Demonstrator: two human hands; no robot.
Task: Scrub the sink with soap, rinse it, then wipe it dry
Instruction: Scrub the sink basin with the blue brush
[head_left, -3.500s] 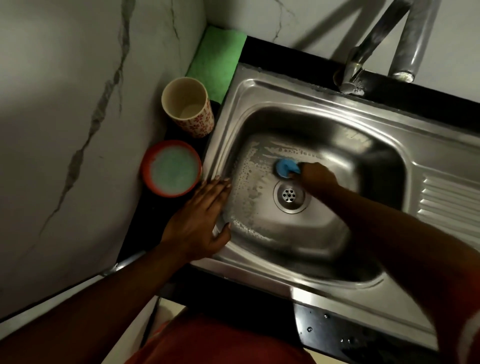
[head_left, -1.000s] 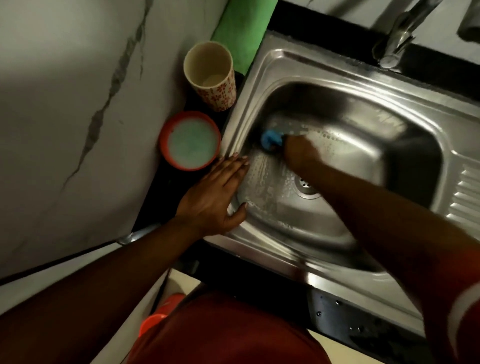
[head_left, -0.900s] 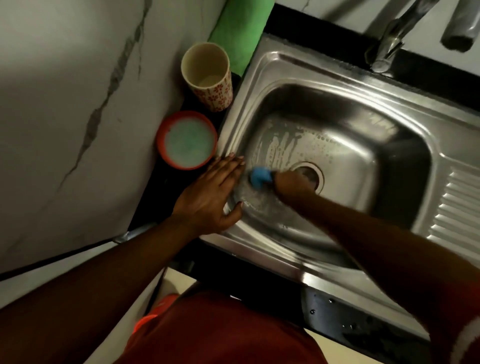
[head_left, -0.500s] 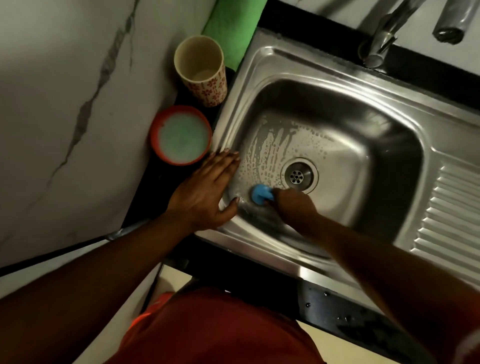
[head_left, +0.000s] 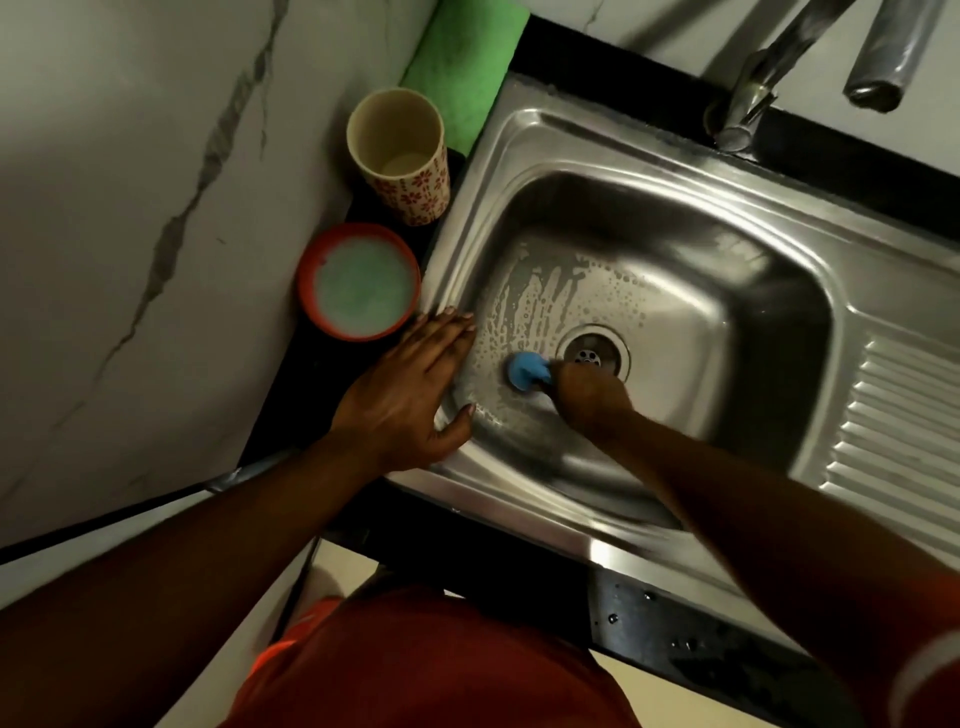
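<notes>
Right hand (head_left: 587, 400) clenched round blue scrubber (head_left: 524, 370), pressing it on the sink (head_left: 597, 150) floor, drain (head_left: 592, 349) just beside the grip. Left hand (head_left: 410, 395) flat, fingers straight, on the rim left of it; I read that as bracing. Soap bowl (head_left: 358, 283) just beyond that hand.
</notes>
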